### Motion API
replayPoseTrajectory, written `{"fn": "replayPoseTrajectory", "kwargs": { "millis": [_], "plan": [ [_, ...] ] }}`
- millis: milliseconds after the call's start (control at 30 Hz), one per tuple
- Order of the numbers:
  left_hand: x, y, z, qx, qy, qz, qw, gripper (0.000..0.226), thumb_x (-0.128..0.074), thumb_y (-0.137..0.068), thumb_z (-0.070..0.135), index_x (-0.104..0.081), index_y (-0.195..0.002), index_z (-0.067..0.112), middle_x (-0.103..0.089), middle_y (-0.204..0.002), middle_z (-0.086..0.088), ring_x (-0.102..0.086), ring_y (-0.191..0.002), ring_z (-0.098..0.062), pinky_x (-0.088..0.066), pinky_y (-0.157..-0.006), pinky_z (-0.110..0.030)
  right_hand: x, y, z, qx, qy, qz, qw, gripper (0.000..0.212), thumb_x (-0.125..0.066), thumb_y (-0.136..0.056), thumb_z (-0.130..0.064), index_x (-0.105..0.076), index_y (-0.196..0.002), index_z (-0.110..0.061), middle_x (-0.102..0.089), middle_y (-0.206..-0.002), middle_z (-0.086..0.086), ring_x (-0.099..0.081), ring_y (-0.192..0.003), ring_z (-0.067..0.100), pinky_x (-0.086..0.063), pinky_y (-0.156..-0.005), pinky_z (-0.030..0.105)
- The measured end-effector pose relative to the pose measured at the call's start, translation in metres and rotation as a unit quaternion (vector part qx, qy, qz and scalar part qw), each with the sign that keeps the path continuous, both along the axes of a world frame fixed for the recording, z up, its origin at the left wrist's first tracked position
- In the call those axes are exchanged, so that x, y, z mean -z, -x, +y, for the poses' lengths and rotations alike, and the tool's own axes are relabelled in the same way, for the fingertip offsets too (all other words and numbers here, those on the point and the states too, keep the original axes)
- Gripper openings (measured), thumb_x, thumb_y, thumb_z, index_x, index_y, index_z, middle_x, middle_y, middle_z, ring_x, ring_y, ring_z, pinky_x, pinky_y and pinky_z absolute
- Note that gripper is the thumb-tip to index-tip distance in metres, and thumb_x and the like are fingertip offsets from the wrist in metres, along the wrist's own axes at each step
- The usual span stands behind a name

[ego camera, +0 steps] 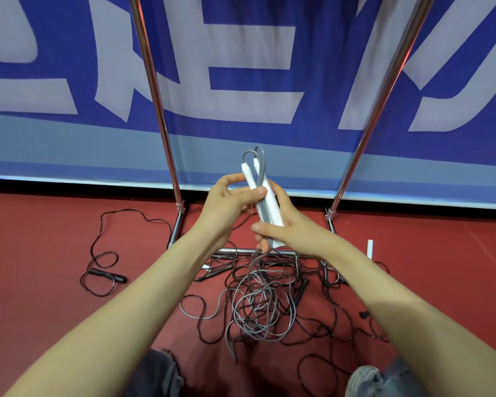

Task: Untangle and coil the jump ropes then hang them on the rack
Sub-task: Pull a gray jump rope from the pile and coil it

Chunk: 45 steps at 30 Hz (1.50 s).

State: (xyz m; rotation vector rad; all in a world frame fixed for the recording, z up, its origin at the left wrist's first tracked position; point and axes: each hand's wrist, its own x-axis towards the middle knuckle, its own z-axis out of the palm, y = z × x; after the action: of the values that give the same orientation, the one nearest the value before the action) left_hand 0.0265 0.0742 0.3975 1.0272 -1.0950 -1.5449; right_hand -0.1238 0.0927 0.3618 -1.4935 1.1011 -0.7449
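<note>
Two white plastic handles [265, 202] of a grey jump rope were held side by side, tips up, in the middle of the view. They were gripped low down by the right hand [284, 227], with its fingers wrapped round them. Higher up, they were pinched by the left hand [232, 202], with its thumb pressed on the front. The two hands were close together, and both were clamped on the white plastic handles.

The thin grey cord [257, 310] was looped above the handle tips at 12 o'clock. It was run down along the handles, past the right hand, to 6 o'clock. There it was piled in a loose heap on the red floor [40, 239]. It was mixed up there with a tangle of thin black jump ropes [301, 290].

One more black rope with a black handle [109, 275] was spread out alone at 8 o'clock. A lone white handle [370, 249] was seen at 4 o'clock, near the rack's foot.

The shiny metal rack [155, 96] was stood behind the hands. Its two poles were seen at 11 and 1 o'clock, and its low bar was just behind the heap. A blue banner with big white letters [241, 133] was hung behind the rack.
</note>
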Motion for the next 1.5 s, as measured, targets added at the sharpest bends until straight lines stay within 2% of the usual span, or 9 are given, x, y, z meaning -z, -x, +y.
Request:
{"fn": "replayPoseTrajectory", "kwargs": {
  "millis": [100,200,467,633,800,933,1233,1333,1500],
  "plan": [
    [-0.001,0.001,-0.001,-0.024,0.013,0.02,0.999,0.04,-0.068,-0.083,-0.002,-0.048,-0.116,0.008,-0.072,-0.07,0.001,-0.064,-0.057,-0.008,-0.049,-0.06,-0.02,-0.005,-0.004,0.002,0.048,0.059,0.001,0.997,0.067,-0.064,-0.091,-0.009,-0.027,-0.144,-0.028,-0.061,-0.121,0.003,-0.071,-0.075,0.025,-0.056,-0.072,0.033],
    [-0.002,0.001,-0.006,-0.065,0.021,0.028,0.997,0.042,-0.069,-0.084,0.0,-0.047,-0.119,0.007,-0.072,-0.076,-0.002,-0.063,-0.06,-0.008,-0.047,-0.059,-0.021,-0.009,-0.007,0.006,0.135,0.127,0.069,0.98,0.051,-0.068,-0.089,-0.021,-0.042,-0.132,-0.033,-0.062,-0.108,-0.008,-0.069,-0.081,0.015,-0.051,-0.073,0.026],
    [-0.001,0.003,-0.006,-0.096,0.053,0.006,0.994,0.041,-0.07,-0.084,0.003,-0.046,-0.116,0.014,-0.072,-0.084,-0.003,-0.063,-0.063,-0.005,-0.048,-0.057,-0.016,-0.001,-0.015,0.008,0.126,0.199,0.274,0.933,0.068,-0.042,-0.102,-0.026,0.002,-0.154,-0.024,-0.044,-0.144,0.014,-0.058,-0.098,0.034,-0.048,-0.082,0.044],
    [0.002,0.001,-0.012,-0.082,0.053,0.01,0.995,0.048,-0.07,-0.085,0.01,-0.043,-0.126,0.012,-0.072,-0.085,0.003,-0.065,-0.075,-0.008,-0.048,-0.069,-0.021,-0.004,-0.019,0.008,0.124,0.168,0.173,0.963,0.066,-0.04,-0.102,-0.027,0.002,-0.154,-0.028,-0.057,-0.111,0.006,-0.056,-0.079,0.018,-0.043,-0.073,0.035],
    [0.011,0.012,-0.005,0.134,0.015,-0.02,0.991,0.055,-0.043,-0.092,0.046,-0.048,-0.133,0.009,-0.069,-0.1,-0.004,-0.067,-0.089,-0.015,-0.052,-0.088,-0.026,-0.012,-0.009,-0.005,0.163,0.133,-0.043,0.977,0.059,-0.047,-0.1,-0.023,-0.02,-0.153,-0.02,-0.046,-0.145,0.0,-0.046,-0.131,0.012,-0.035,-0.112,0.038],
    [0.015,-0.005,-0.005,0.237,0.082,-0.207,0.946,0.039,-0.048,-0.098,0.034,-0.056,-0.11,-0.002,-0.057,-0.061,-0.003,-0.052,-0.051,-0.015,-0.05,-0.067,-0.027,-0.021,0.009,-0.01,0.19,0.154,-0.065,0.967,0.047,-0.046,-0.097,-0.022,-0.037,-0.14,-0.005,-0.066,-0.091,-0.006,-0.059,-0.087,0.009,-0.046,-0.087,0.03],
    [0.02,-0.054,-0.043,0.219,0.048,-0.176,0.959,0.003,-0.068,-0.084,0.018,-0.065,-0.086,0.018,-0.051,-0.061,0.008,-0.042,-0.058,-0.005,-0.033,-0.063,-0.02,-0.034,0.022,0.009,-0.02,0.129,0.105,0.986,0.051,-0.046,-0.101,-0.021,-0.026,-0.147,-0.028,-0.061,-0.095,0.006,-0.053,-0.073,0.011,-0.048,-0.077,0.033],
    [0.023,-0.063,-0.05,0.218,0.006,-0.141,0.966,0.007,-0.064,-0.083,0.01,-0.067,-0.085,0.016,-0.06,-0.068,0.004,-0.052,-0.062,-0.006,-0.039,-0.063,-0.019,-0.042,0.016,0.022,-0.108,0.115,0.288,0.944,0.041,-0.044,-0.101,-0.031,-0.028,-0.139,-0.029,-0.061,-0.101,0.007,-0.057,-0.083,0.019,-0.045,-0.08,0.037],
    [0.019,-0.064,-0.049,0.267,0.024,-0.229,0.936,0.01,-0.06,-0.088,0.001,-0.058,-0.093,0.01,-0.064,-0.062,0.011,-0.057,-0.055,-0.001,-0.042,-0.055,-0.014,-0.04,-0.002,0.037,-0.211,0.081,0.449,0.864,0.021,-0.04,-0.102,-0.034,-0.031,-0.109,-0.017,-0.046,-0.074,0.001,-0.039,-0.062,0.019,-0.031,-0.058,0.036]
  ]
}}
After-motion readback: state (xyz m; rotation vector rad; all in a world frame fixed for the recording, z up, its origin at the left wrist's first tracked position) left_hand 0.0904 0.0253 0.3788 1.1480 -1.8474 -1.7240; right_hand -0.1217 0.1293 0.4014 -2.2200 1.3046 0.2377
